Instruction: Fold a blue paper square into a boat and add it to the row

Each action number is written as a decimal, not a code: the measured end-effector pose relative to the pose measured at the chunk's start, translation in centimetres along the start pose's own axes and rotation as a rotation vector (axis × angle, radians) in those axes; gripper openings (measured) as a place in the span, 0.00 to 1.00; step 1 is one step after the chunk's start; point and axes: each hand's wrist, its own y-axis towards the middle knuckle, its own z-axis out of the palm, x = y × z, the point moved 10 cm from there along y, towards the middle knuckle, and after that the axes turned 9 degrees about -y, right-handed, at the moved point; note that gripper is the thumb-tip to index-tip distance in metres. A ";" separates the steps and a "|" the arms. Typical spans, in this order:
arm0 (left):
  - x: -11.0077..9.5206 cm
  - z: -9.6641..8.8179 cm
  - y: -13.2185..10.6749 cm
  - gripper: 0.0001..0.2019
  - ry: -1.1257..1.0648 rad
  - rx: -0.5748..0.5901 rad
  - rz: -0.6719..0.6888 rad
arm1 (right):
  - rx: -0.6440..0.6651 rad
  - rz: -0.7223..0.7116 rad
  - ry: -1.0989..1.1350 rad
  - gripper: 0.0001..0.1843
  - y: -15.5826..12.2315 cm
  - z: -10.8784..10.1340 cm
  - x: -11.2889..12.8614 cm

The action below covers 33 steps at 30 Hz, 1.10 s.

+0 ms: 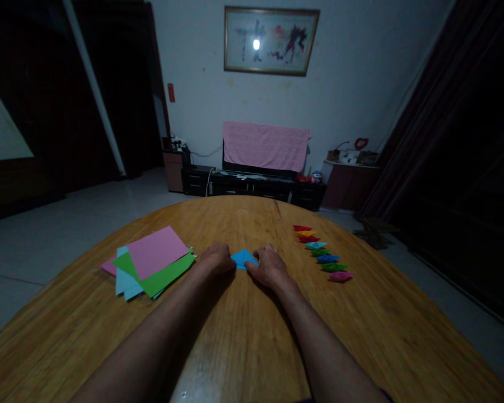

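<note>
A small piece of folded blue paper (242, 257), triangular with a peak at the top, lies on the wooden table between my hands. My left hand (217, 258) is closed at its left corner, with fingertips bent down against the edge. From the other side my right hand (270, 265) grips the right part, its thumb lying over the front of the paper. The fingers behind the right corner are partly hidden.
Left on the round table (243, 347) is a loose pile of coloured sheets, a pink sheet (158, 252) uppermost over a green sheet (153, 285). To the right, several small folded paper boats (328, 258) stand in a slanting row.
</note>
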 end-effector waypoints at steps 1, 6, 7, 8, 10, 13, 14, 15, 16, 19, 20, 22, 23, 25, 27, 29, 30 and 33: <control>0.0 0.0 0.0 0.15 -0.020 0.001 0.002 | 0.008 0.004 -0.003 0.17 0.0 0.0 0.0; 0.1 0.1 -0.2 0.16 -0.055 -0.017 0.014 | 0.029 0.029 0.003 0.17 0.0 0.2 0.2; 0.1 0.1 -0.2 0.16 -0.060 -0.019 0.016 | 0.037 0.041 0.007 0.17 0.0 0.2 0.2; 0.1 0.1 -0.3 0.17 -0.067 -0.020 0.018 | 0.045 0.051 0.008 0.17 0.0 0.3 0.1; 0.1 0.0 -0.5 0.17 -0.085 -0.022 0.016 | 0.058 0.064 0.005 0.16 0.0 0.3 0.0; 0.3 0.0 -0.5 0.17 -0.117 -0.028 0.016 | 0.070 0.068 0.015 0.16 -0.1 0.2 0.0; 0.3 -0.1 -0.5 0.17 -0.125 -0.032 0.019 | 0.073 0.069 0.021 0.16 -0.1 0.3 0.0; 0.3 0.0 -0.5 0.16 -0.130 -0.035 0.023 | 0.074 0.070 0.028 0.15 -0.1 0.3 0.0; 0.4 0.0 -0.4 0.16 -0.134 -0.036 0.026 | 0.075 0.071 0.035 0.15 -0.1 0.3 -0.1; 0.5 0.2 -0.2 0.14 -0.136 -0.032 0.032 | 0.071 0.073 0.046 0.17 0.0 0.4 -0.2; 0.6 0.3 -0.2 0.14 -0.136 -0.027 0.035 | 0.074 0.071 0.044 0.18 0.1 0.4 -0.2; 0.7 0.4 -0.1 0.14 -0.138 -0.027 0.037 | 0.092 0.059 0.033 0.19 0.2 0.6 -0.1; 0.7 0.4 0.0 0.14 -0.139 -0.029 0.038 | 0.103 0.055 0.027 0.19 0.2 0.7 -0.1; 0.8 0.4 0.0 0.14 -0.139 -0.035 0.038 | 0.122 0.054 0.018 0.19 0.3 0.9 -0.1; 0.7 0.3 -0.1 0.15 -0.142 -0.040 0.044 | 0.131 0.064 0.014 0.20 0.3 0.9 -0.2; 0.7 0.3 -0.1 0.14 -0.153 -0.036 0.050 | 0.141 0.072 0.013 0.20 0.2 0.9 -0.2; 0.7 0.3 -0.1 0.14 -0.162 -0.034 0.049 | 0.148 0.074 0.013 0.20 0.2 0.9 -0.1; 0.8 0.4 0.0 0.13 -0.190 -0.038 0.052 | 0.159 0.072 0.013 0.20 0.2 0.8 0.0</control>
